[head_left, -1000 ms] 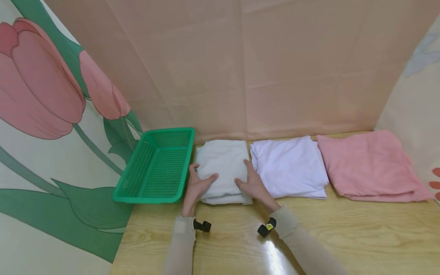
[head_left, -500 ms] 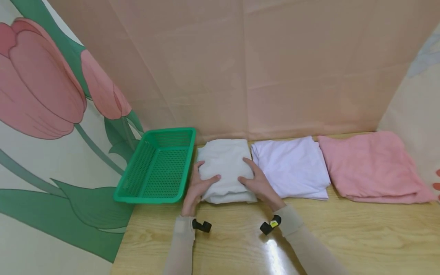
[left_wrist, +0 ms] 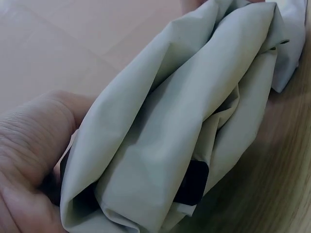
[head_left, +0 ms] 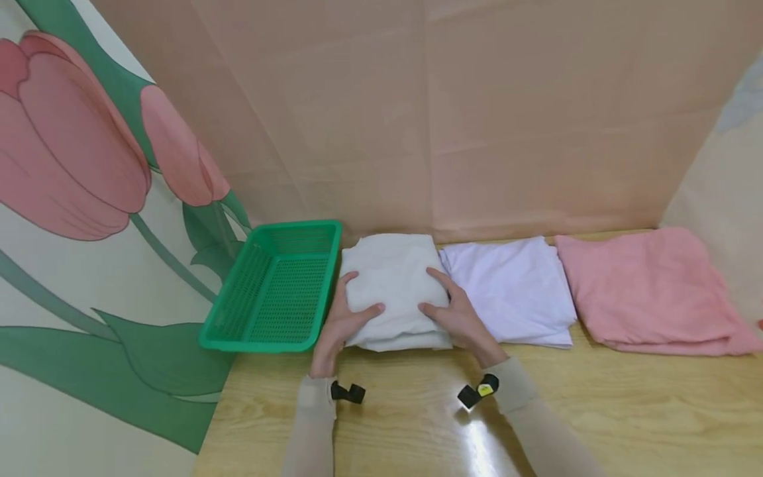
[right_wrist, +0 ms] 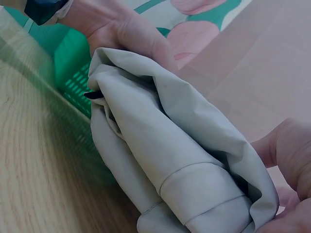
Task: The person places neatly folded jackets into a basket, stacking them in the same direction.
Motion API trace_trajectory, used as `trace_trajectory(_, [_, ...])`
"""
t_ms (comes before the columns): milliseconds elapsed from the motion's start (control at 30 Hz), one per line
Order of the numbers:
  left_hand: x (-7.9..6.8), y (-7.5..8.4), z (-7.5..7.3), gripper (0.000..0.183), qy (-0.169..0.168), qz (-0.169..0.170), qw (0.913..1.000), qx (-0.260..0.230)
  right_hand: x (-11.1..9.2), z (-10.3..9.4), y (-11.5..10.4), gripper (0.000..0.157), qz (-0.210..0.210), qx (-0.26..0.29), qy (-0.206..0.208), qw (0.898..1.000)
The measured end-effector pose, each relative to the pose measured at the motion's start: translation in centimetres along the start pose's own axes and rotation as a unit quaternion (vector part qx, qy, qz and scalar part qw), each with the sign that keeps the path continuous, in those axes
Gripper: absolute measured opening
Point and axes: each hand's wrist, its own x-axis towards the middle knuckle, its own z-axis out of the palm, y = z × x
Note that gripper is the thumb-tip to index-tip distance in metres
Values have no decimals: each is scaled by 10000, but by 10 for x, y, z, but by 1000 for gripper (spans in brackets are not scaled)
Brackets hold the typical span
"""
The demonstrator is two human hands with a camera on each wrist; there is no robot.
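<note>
A thick folded pale grey garment (head_left: pixel 396 285) is held between both hands in the head view, just right of the green basket. My left hand (head_left: pixel 344 318) grips its left side, thumb on top and fingers over the edge. On the right side, my right hand (head_left: pixel 457 319) grips it the same way. The left wrist view shows the garment's layered folds (left_wrist: pixel 160 126) with a small black patch (left_wrist: pixel 193 182) among them. Seams cross the folds (right_wrist: pixel 165 145) in the right wrist view. The garment appears slightly raised off the table; its underside is hidden.
A green plastic basket (head_left: pixel 210 338) with perforated walls stands at the left, nothing visible inside. To the right lie a folded pale lavender cloth (head_left: pixel 509 288) and a folded pink cloth (head_left: pixel 652 291) on the wooden table (head_left: pixel 393 411). A beige backdrop (head_left: pixel 334 119) closes the rear.
The grey garment has come up slightly in both hands and looks a little larger in the head view. My right hand has shifted a little to the right. Basket and other cloths stay put.
</note>
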Motion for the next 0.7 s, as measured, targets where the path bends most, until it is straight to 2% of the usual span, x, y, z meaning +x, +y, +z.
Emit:
trace_trajectory(133, [-2, 5, 1, 96, 52, 35, 10000, -3, -2, -2, -5, 79, -12, 131, -46, 9999])
trace_trajectory(400, [-7, 17, 1, 93, 289, 1, 9996, 71, -6, -9, -15, 79, -40, -81, 55, 9999])
trace_trajectory(533, [-9, 22, -2, 90, 405, 69, 9991, 39, -8, -10, -22, 79, -43, -30, 69, 10000])
trace_trajectory(700, [-14, 29, -8, 89, 387, 202, 9990, -42, -13, -9, -32, 79, -50, 35, 108, 9999])
